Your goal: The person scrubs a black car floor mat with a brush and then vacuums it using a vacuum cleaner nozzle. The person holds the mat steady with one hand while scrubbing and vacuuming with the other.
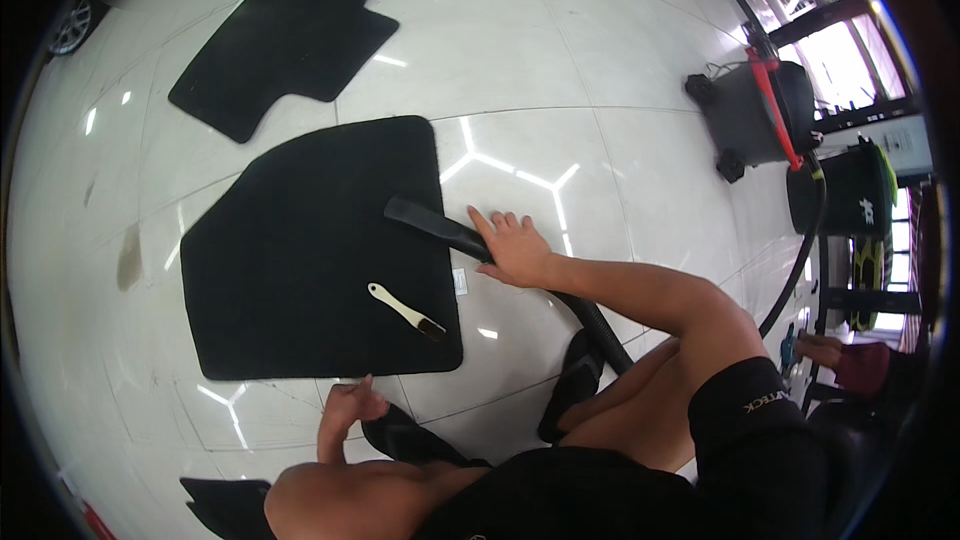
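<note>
My right hand (516,250) is closed around the black vacuum nozzle (425,220), index finger stretched out. Its flat tip rests on a black car floor mat (300,250) lying on the tiles. A ribbed hose (600,335) runs back from the nozzle, partly behind my forearm. On the mat, below the nozzle, lies a brush (405,310) with a pale handle and dark bristles, touched by neither hand. My left hand (355,404) is at the mat's near edge, holding nothing I can see. Its thumb sticks up and the other fingers are loosely bent; contact with the mat is unclear.
More black mats (290,40) lie on the far floor, and a dark mat piece (228,506) is at lower left. A grey wheeled vacuum (750,110) with red trim stands at right, beside a dark bin (850,190). Another person's hand (815,348) shows at far right.
</note>
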Motion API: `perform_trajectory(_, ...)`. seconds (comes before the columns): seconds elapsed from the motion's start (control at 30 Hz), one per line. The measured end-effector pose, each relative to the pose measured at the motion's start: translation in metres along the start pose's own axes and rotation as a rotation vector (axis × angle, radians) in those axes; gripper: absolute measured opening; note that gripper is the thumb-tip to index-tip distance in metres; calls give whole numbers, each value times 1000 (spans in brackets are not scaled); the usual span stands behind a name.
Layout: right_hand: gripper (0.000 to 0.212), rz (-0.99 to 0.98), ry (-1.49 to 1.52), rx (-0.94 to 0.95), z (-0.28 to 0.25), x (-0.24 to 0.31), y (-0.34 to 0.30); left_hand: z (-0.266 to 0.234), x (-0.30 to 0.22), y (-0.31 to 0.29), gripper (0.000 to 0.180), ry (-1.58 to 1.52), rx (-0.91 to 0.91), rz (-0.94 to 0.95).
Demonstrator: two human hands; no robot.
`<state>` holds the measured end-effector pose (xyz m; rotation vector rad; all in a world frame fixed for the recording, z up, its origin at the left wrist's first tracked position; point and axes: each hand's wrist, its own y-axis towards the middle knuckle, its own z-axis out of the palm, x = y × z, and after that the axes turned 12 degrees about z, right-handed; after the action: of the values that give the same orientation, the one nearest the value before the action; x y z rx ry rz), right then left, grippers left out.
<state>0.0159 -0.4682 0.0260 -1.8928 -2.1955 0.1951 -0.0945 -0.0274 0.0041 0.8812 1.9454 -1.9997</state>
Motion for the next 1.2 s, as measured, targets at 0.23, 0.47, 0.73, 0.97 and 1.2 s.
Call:
perform_trajectory(0.23,80,259,301,446,23,-6,-1,50,-136,36,97,1114,-100,920)
perform_trajectory(0.47,65,537,1109,172,9,-89,23,72,-129,79,121,1283,-23,712)
perform_trajectory(0.73,63,499,650,325,8,-137,20,67,-122,81,120,1195,-37,757)
perform_trajectory(0.97,64,486,435,338,-11,-95,11,60,-122,82,121,1183,-48,748)
perform_trajectory(1.2,67,759,527,267,-21,-108,1,65,-119,87,118,1111,-12,786)
